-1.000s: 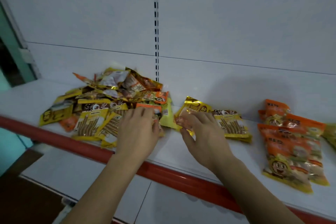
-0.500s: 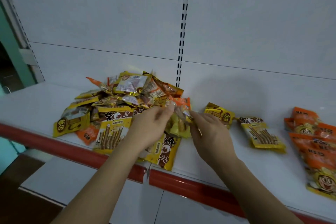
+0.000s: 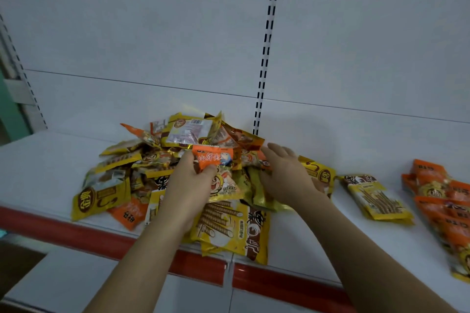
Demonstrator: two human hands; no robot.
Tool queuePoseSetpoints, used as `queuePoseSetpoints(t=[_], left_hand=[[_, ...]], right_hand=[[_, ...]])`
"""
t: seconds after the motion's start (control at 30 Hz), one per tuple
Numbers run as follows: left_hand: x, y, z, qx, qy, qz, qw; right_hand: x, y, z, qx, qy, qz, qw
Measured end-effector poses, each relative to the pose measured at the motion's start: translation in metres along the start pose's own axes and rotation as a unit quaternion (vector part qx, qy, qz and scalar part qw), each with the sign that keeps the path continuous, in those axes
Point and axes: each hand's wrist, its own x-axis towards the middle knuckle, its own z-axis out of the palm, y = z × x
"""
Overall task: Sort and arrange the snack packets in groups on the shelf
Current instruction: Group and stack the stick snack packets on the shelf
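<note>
- My left hand (image 3: pixel 189 185) has its grip closed on a small orange foil snack packet (image 3: pixel 212 159), thumb on the front face and fingers curled behind it, so the packet stands up above the heap.
- Directly under and behind that grip lies the loose pile of yellow, gold and orange snack packets (image 3: pixel 178 140) on the white metal shelf (image 3: pixel 38 160); they overlap at all angles.
- Just below the left grip, toward me, a large yellow packet printed with brown wafer rolls (image 3: pixel 229 226) lies flat, its near edge hanging over the red front rail of the shelf (image 3: pixel 50 229).
- My right hand (image 3: pixel 287 175) has an open grip: fingers straight and together, palm turned toward the pile, pressing against the pile's right side. I cannot tell whether anything sits under the palm.
- Just right of the right grip, touching the back of the hand, lies a yellow packet with a round logo (image 3: pixel 319 171).
- Further right of that grip, apart from the pile, a yellow wafer-stick packet stack (image 3: pixel 376 201) lies flat.
- Furthest right, at the frame edge, a group of orange packets (image 3: pixel 442 201) lies in overlapping rows.
- Behind both grips rises the white back panel with a slotted upright strip (image 3: pixel 267 46).
</note>
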Motion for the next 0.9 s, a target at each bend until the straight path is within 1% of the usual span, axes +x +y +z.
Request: queuePoseSetpoints(t=[0.07, 0.1, 0.2, 0.27, 0.3, 0.33, 0.4, 0.47, 0.53, 0.57, 0.63, 0.73, 0.77, 0.8, 0.87, 0.9], left_hand=[[0.002, 0.000, -0.004, 0.000, -0.002, -0.006, 1.000], [0.002, 0.000, -0.004, 0.003, -0.008, -0.012, 1.000], [0.004, -0.001, -0.002, 0.050, -0.015, -0.005, 0.999], [0.007, -0.001, 0.000, 0.063, 0.000, 0.002, 0.998], [0.010, 0.000, 0.002, 0.065, 0.010, 0.006, 0.998], [0.012, 0.002, 0.004, 0.067, 0.021, 0.014, 0.997], [0.015, 0.007, 0.013, 0.061, 0.029, 0.021, 0.998], [0.014, 0.014, 0.026, 0.047, 0.018, 0.027, 0.998], [0.009, 0.022, 0.043, 0.026, -0.011, 0.033, 0.999], [0.006, 0.025, 0.054, 0.006, -0.033, 0.036, 0.999], [0.001, 0.028, 0.071, -0.053, -0.076, 0.044, 0.995], [-0.010, 0.037, 0.102, -0.079, -0.130, 0.050, 0.987], [-0.015, 0.041, 0.115, -0.086, -0.140, 0.052, 0.985], [-0.019, 0.043, 0.130, -0.095, -0.152, 0.048, 0.983], [-0.032, 0.050, 0.162, -0.099, -0.185, 0.041, 0.977], [-0.039, 0.053, 0.179, -0.092, -0.200, 0.042, 0.975]], right_hand=[[0.017, -0.004, 0.009, -0.025, -0.024, 0.010, 0.999], [0.023, -0.005, 0.012, -0.038, -0.018, 0.021, 0.999], [0.022, -0.007, 0.005, -0.079, 0.042, 0.068, 0.994], [0.013, -0.001, -0.007, -0.059, 0.093, 0.087, 0.990], [0.007, 0.003, -0.015, -0.011, 0.125, 0.099, 0.987], [-0.001, 0.006, -0.022, 0.059, 0.156, 0.113, 0.979], [-0.018, 0.006, -0.038, 0.215, 0.194, 0.128, 0.949], [-0.034, 0.000, -0.048, 0.366, 0.189, 0.132, 0.902], [-0.048, -0.006, -0.051, 0.505, 0.146, 0.157, 0.836], [-0.054, -0.004, -0.052, 0.542, 0.128, 0.166, 0.814], [-0.064, 0.004, -0.053, 0.562, 0.112, 0.185, 0.798], [-0.083, 0.031, -0.060, 0.595, 0.135, 0.195, 0.768], [-0.090, 0.041, -0.062, 0.588, 0.146, 0.198, 0.770], [-0.098, 0.051, -0.063, 0.545, 0.162, 0.205, 0.797], [-0.115, 0.072, -0.067, 0.406, 0.200, 0.222, 0.864], [-0.124, 0.082, -0.070, 0.361, 0.212, 0.228, 0.879]])
